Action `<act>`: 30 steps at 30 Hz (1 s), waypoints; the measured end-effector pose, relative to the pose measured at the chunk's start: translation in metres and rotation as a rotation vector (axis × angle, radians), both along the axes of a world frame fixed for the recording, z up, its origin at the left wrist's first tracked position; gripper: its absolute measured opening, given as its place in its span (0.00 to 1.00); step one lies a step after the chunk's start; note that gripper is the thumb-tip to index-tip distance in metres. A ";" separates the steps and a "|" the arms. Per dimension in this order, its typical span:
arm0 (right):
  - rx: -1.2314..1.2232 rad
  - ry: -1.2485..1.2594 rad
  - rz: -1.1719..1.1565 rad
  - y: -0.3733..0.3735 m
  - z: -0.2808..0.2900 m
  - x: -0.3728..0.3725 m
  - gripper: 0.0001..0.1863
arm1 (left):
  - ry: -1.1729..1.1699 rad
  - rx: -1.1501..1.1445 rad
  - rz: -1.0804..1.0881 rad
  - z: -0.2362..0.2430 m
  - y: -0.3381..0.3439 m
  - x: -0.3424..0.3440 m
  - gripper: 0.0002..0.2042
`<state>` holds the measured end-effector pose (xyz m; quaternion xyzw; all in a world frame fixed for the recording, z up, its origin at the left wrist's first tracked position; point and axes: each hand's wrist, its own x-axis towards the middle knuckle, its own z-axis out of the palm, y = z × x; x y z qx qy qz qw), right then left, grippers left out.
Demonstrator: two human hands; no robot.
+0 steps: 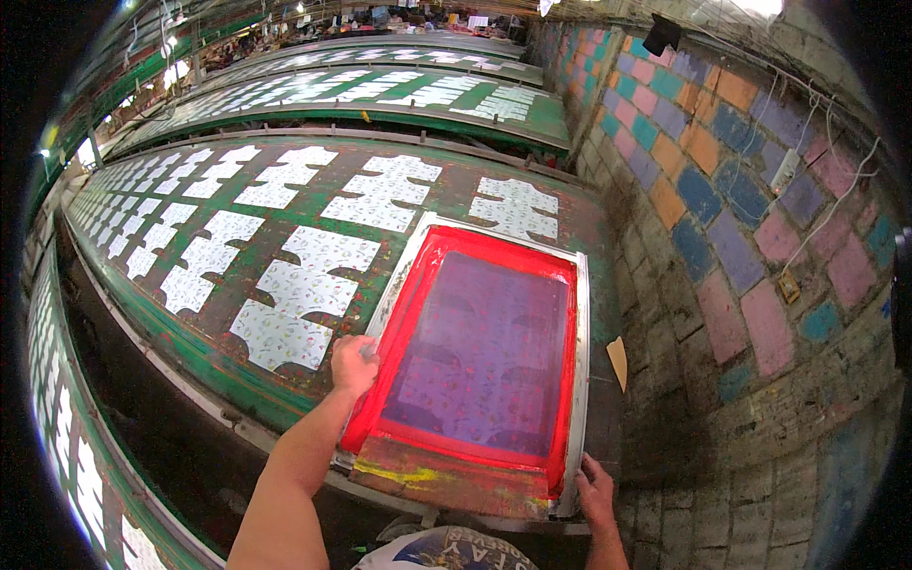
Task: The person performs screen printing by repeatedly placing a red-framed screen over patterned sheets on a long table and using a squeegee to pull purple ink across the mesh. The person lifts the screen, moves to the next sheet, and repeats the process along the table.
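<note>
A large silk-screen printing frame lies on the long printing table in front of me, with a purple mesh bordered by thick red ink. Pale shapes of printed cloth show dimly through the mesh. My left hand is closed on the frame's left side, its fingertips partly hidden. At the near right corner, my right hand grips the frame's edge, fingers bent over it. The frame's near end carries a brownish strip with a yellow smear.
White cloth pieces with small coloured prints lie in rows on the green-and-brown table. More tables stand beyond and to the left. A painted block wall with hanging cables rises on the right; a tan scrap lies beside the frame.
</note>
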<state>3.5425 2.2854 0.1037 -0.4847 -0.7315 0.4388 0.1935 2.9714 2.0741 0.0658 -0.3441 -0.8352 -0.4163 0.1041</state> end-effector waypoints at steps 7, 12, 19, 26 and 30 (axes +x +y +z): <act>-0.224 0.186 -0.093 -0.006 0.021 -0.011 0.31 | 0.004 0.028 0.012 0.002 0.001 0.000 0.16; -0.233 0.269 -0.082 -0.014 0.028 -0.012 0.32 | -0.023 0.050 0.023 0.000 0.001 -0.002 0.15; -0.197 0.369 -0.097 -0.018 0.049 -0.005 0.34 | -0.135 0.079 0.023 -0.009 0.002 -0.008 0.15; -0.258 0.725 -0.163 0.002 0.072 0.015 0.34 | -0.386 0.167 -0.031 0.035 0.012 -0.004 0.13; -0.286 0.851 -0.148 0.031 0.078 0.042 0.36 | -0.275 0.165 -0.006 0.074 0.018 0.036 0.12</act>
